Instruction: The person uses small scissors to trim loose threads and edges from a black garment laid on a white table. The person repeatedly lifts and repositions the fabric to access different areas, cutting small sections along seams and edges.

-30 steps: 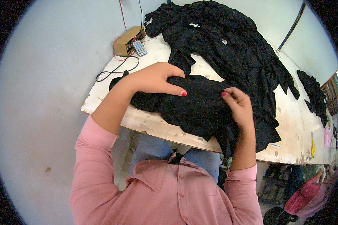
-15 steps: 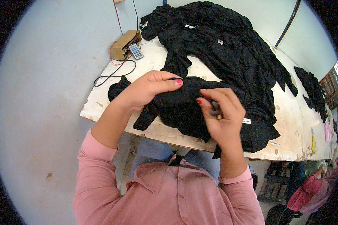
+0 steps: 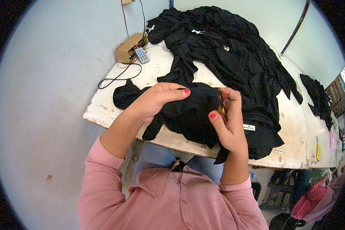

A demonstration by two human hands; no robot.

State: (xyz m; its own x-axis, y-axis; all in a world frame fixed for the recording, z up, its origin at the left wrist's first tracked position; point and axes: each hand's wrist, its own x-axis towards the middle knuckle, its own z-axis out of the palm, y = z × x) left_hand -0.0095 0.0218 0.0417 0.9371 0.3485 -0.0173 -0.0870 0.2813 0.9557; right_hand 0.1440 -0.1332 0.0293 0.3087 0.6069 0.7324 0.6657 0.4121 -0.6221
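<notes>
With thumb and fingers closed, my left hand [image 3: 161, 100] pinches the upper edge of a black garment [image 3: 197, 111]. The cloth spreads across the front part of the table and hangs a little over its edge. At the garment's right side, my right hand [image 3: 232, 122] is closed around small thread snips [image 3: 222, 102], dark with a bit of yellow. Their blades point up and away, close to the cloth; the fingers partly hide them. A white label [image 3: 249, 127] lies on black fabric just right of that hand.
A big heap of black garments [image 3: 234, 53] fills the back of the white table [image 3: 291, 142]. An opened brown box with wires [image 3: 130, 48] and a remote control [image 3: 142, 55] sit at the back left. More black cloth [image 3: 318, 97] lies far right. Someone in pink [image 3: 310, 199] is at the lower right.
My right hand has turned and lifted, so the snips now point up beside the cloth. My left hand keeps its pinch. The whole view has shifted slightly.
</notes>
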